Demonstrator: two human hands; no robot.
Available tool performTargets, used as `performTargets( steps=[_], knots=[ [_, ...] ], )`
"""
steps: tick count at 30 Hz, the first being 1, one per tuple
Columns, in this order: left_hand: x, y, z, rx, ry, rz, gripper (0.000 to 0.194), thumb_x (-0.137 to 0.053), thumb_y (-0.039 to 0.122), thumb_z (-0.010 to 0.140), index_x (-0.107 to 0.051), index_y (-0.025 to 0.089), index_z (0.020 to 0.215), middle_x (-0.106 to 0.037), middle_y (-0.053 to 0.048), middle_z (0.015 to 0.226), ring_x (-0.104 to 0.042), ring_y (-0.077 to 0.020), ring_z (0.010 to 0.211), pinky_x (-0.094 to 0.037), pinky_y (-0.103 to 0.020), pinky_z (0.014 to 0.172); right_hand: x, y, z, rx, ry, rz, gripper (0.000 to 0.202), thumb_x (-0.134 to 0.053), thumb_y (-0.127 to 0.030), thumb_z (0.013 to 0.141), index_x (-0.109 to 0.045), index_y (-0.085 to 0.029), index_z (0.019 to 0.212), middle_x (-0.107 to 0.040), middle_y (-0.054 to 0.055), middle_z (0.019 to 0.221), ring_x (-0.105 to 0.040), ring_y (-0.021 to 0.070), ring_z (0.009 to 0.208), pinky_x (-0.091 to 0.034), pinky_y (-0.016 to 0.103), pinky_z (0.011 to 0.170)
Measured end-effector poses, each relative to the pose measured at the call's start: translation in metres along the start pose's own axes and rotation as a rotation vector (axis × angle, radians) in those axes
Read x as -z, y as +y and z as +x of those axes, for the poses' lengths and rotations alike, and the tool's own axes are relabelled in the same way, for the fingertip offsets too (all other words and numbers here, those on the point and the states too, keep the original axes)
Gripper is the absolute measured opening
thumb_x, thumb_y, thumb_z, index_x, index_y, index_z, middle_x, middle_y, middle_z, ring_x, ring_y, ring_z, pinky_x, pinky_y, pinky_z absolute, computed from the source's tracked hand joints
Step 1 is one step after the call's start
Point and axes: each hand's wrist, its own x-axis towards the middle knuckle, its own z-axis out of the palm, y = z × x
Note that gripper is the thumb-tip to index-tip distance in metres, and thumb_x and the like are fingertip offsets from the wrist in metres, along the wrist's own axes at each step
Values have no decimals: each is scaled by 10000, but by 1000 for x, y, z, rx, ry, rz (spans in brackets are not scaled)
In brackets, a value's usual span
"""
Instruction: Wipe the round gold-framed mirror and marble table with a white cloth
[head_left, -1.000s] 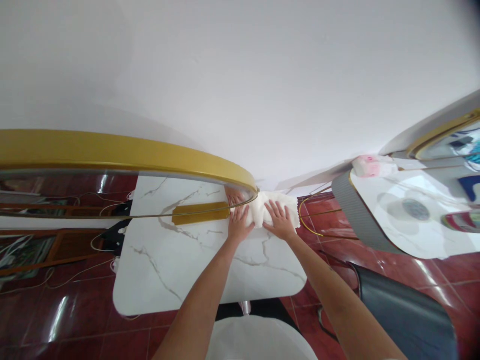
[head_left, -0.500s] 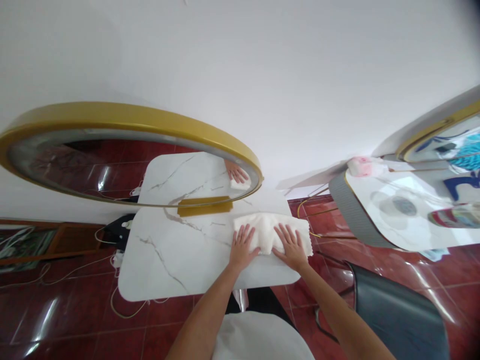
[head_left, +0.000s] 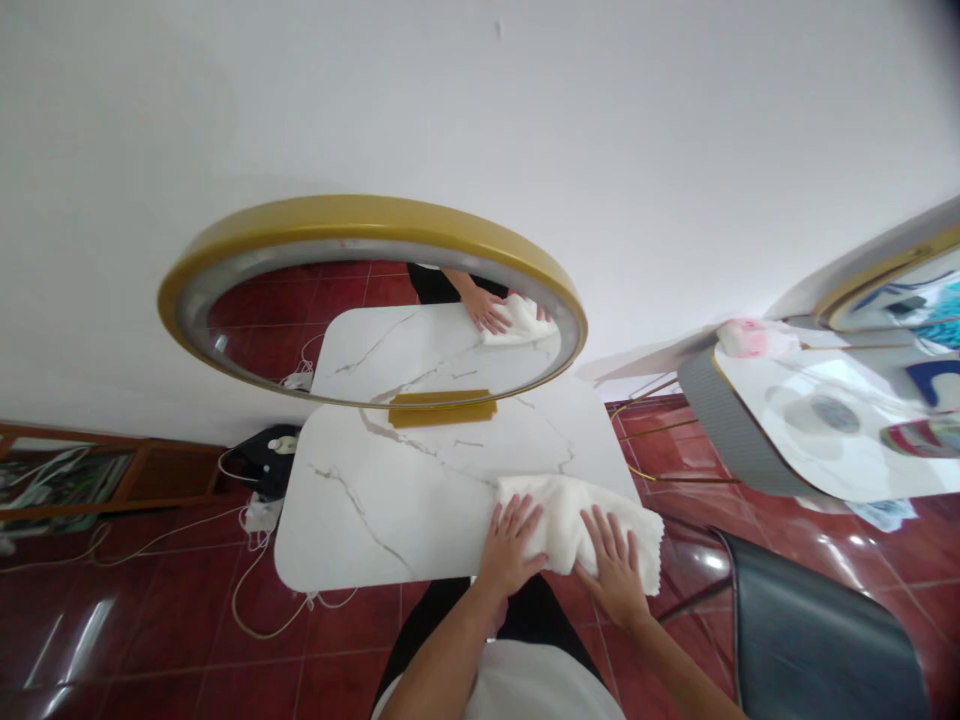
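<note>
A white cloth with a scalloped edge lies across the right front part of a white marble-patterned table. Flat on the cloth's left part rests my left hand, its fingers spread. My right hand presses on the right part, also with fingers apart. Between the two hands the cloth is bunched up a little, and its right end hangs past the table's edge. Both hands point away from me, towards the wall.
An oval gold-framed mirror stands on a gold base at the table's back. To the right are a second table with things on it and a black chair. White cables trail on the red tiled floor at left.
Both hands and the cloth have moved towards me, from the table's middle to its front right edge. The camera view has shifted left.
</note>
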Motion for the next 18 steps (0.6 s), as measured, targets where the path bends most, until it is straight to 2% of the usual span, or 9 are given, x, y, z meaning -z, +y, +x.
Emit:
performTargets(
  steps=[4,9,14,18],
  knots=[
    [10,-22,-26,-49,-17,-4,778,-491,573,834,-106,324,1463,-154,31,1539,-162,-236,1408,-148,-437,1140,-11,-41,-7,30,9,22,829,-443,-526,810,-21,-268,1475,-128,27,1533,-168,343,1381,-113,604,1085],
    [31,-65,-62,-62,-11,53,770,-474,596,832,-114,334,1460,-175,41,1533,-191,-228,1400,-137,-412,1141,-19,-90,-4,77,10,22,825,-472,-467,803,-40,-265,1476,-182,39,1519,-202,343,1372,-144,601,1083],
    [51,-108,-98,-9,20,135,764,-500,571,822,-139,342,1455,-231,41,1517,-243,-230,1383,-149,-391,1137,-25,-121,1,148,-2,20,795,-467,-458,805,-67,-299,1473,-239,20,1498,-220,332,1369,-167,593,1084],
    [62,-134,-121,23,16,166,773,-525,539,810,-136,354,1453,-240,49,1512,-258,-231,1376,-149,-383,1136,-29,-139,11,247,-28,13,819,-466,-534,791,-88,-282,1473,-252,38,1490,-204,346,1371,-176,602,1074]
  ],
)
